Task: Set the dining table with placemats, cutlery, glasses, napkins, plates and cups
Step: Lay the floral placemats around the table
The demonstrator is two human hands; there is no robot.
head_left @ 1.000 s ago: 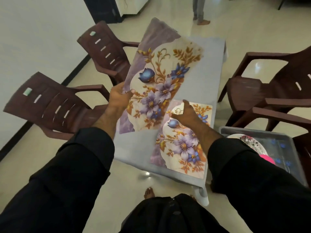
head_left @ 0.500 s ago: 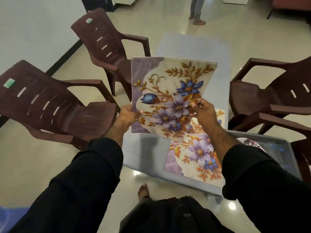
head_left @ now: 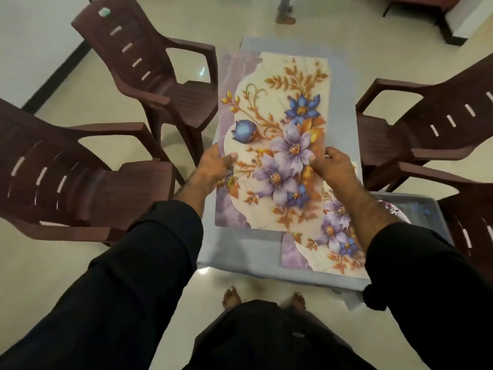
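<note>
I hold a floral placemat (head_left: 274,124), cream and lilac with blue and purple flowers, above the grey table (head_left: 248,252). My left hand (head_left: 216,164) pinches its left edge, thumb on top. My right hand (head_left: 333,166) pinches its right edge. The mat hangs lengthwise over the table's middle and left side. A second placemat (head_left: 325,252) of the same pattern lies flat on the table's near right corner, partly under the held mat and my right forearm.
Two brown plastic chairs (head_left: 149,84) (head_left: 69,182) stand on the left, two more (head_left: 426,129) on the right. A grey tray (head_left: 424,206) with a patterned plate (head_left: 392,209) sits by the near right chair. A person's feet (head_left: 285,14) are at the far end.
My right hand left the flat placemat and took the right edge of the held one. The held placemat swung from tilted to lengthwise over the table.
</note>
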